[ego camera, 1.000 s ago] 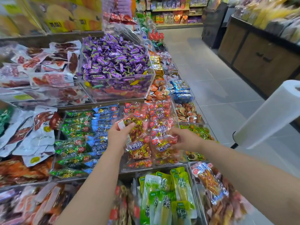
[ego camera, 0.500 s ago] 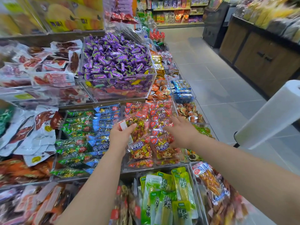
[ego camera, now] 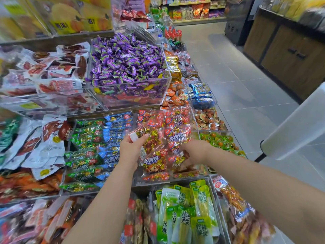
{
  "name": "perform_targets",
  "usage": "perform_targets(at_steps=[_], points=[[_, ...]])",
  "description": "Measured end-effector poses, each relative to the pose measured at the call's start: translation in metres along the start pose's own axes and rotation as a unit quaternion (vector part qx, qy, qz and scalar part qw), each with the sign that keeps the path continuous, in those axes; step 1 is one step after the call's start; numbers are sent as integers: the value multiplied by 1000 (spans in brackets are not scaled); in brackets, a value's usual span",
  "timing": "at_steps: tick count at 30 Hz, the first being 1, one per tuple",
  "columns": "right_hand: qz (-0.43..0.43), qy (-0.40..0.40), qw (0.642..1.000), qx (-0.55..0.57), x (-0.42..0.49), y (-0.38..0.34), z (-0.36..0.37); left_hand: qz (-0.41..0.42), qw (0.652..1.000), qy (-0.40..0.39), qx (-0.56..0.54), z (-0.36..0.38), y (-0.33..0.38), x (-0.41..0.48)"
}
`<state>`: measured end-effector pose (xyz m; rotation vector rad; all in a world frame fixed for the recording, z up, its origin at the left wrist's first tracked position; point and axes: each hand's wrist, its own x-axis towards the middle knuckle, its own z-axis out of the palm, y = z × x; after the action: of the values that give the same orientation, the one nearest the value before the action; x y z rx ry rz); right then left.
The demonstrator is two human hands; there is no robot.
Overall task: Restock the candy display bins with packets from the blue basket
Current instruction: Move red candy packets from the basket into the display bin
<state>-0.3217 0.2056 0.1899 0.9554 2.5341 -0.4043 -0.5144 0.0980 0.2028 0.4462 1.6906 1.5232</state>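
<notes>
The left hand (ego camera: 131, 150) grips a clear packet of gold-wrapped candy (ego camera: 153, 143) by its upper left edge, thumb laid across the front and the fingers hidden behind it; the packet hangs tilted over the display bin (ego camera: 153, 180) directly under both hands. Just to the right, the right hand (ego camera: 195, 153) is palm down with its fingers bent into the red packets (ego camera: 175, 136) heaped in that same bin. Whether it has actually closed on one cannot be told, as the fingertips are buried among the wrappers. The gold packet and the red heap touch between the two hands. Left of the left hand lie rows of green and blue packets (ego camera: 91, 138); beyond both hands stands a raised clear box of purple candies (ego camera: 126, 62). Nearer than the wrists are upright green pouches (ego camera: 184, 208), and right of the right hand sit small green and orange sweets (ego camera: 218, 140), with a white roll (ego camera: 290, 127) well off to that side.
</notes>
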Motion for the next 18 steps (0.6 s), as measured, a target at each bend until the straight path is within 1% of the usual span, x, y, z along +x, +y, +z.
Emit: perform_targets(at_steps=[2,4,7,9,11,13,15,18], points=[[-16,45,996,-72,-1,2,0,5,1000,-3,-3,0,-1,0],[-4,35,988,-151,-3,-1,9,4,1000,-6,-7,-1,-3,1],[24,12,982,-189,-2,-6,27,3,1000,-8,-10,-2,-5,3],[19,8,984,-174,-3,-8,26,-1,1000,-7,-14,-3,-6,4],[1,-1,996,-89,-5,-4,20,-3,1000,-7,-16,-5,-8,5],[-23,12,999,-19,-9,1,15,-4,1000,-8,-17,-5,-8,6],[-33,36,999,-22,-12,3,15,-5,1000,-4,-17,-5,-9,7],[-6,28,999,-31,-8,-4,22,-7,1000,0,-27,-4,-9,6]])
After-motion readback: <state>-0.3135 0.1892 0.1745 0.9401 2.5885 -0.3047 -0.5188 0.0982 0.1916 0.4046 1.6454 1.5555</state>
